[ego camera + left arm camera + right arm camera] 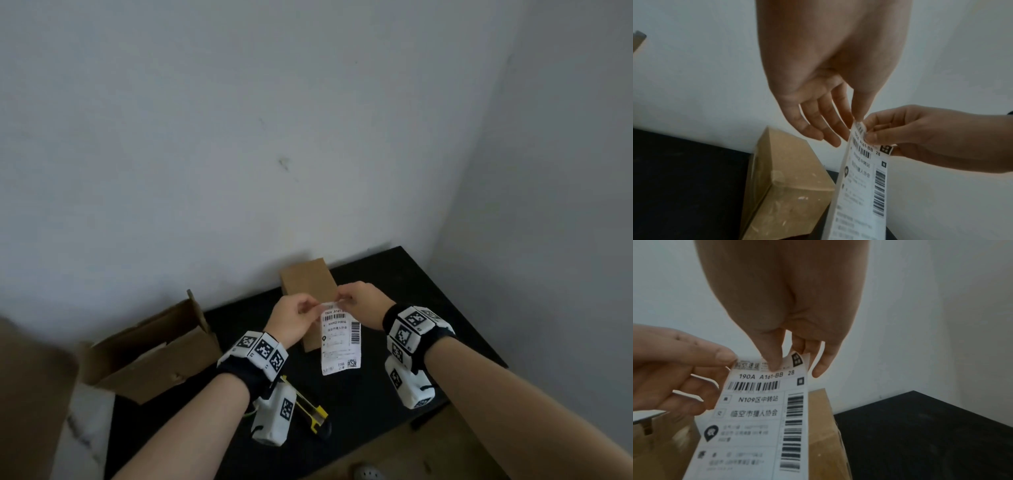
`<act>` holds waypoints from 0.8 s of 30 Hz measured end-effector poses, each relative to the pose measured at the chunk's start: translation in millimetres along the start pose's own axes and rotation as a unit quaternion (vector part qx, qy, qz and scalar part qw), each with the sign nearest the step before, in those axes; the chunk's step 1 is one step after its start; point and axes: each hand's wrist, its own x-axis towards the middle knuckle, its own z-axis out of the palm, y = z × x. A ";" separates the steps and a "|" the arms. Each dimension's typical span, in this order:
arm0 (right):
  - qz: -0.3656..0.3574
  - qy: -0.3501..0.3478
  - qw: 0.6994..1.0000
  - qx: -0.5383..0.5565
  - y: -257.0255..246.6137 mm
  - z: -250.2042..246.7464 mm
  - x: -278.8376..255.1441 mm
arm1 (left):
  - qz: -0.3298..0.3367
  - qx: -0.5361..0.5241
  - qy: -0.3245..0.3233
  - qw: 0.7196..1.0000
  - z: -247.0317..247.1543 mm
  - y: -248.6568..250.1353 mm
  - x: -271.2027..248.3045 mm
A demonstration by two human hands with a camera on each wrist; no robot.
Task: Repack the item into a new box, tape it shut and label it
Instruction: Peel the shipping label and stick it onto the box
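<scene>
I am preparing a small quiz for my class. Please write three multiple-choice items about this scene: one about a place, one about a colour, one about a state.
1. Where does the open empty box stand?
A. left of the closed box
B. on top of the closed box
C. right of the closed box

2. What colour is the table?
A. white
B. black
C. red

3. How is the label held?
A. lying flat on the table
B. stuck on the wall
C. pinched at its top edge by both hands

Answers:
1 A: the open box stands left of the closed box.
2 B: the table is black.
3 C: the left hand and right hand pinch the label.
</scene>
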 end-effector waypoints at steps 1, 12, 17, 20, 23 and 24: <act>-0.005 0.000 1.000 -0.009 -5.5 -0.5 0.7 | 0.000 -0.002 0.003 1.000 -4.6 -0.2 -0.3; -0.042 0.111 0.992 -0.035 -32.8 1.7 11.3 | -0.049 0.012 0.046 0.998 -30.9 -5.1 9.9; -0.027 0.222 0.973 0.060 -43.0 9.9 17.4 | -0.121 -0.147 0.097 0.977 -39.5 -2.7 13.4; -0.023 0.146 0.979 0.139 -49.3 20.0 21.7 | -0.109 -0.203 0.097 0.968 -43.3 3.7 7.9; -0.039 0.118 0.976 0.177 -54.0 26.9 22.9 | -0.103 -0.226 0.097 0.964 -45.6 6.6 3.9; -0.041 0.117 0.975 0.187 -53.9 28.7 23.6 | -0.102 -0.234 0.099 0.962 -46.3 6.7 2.6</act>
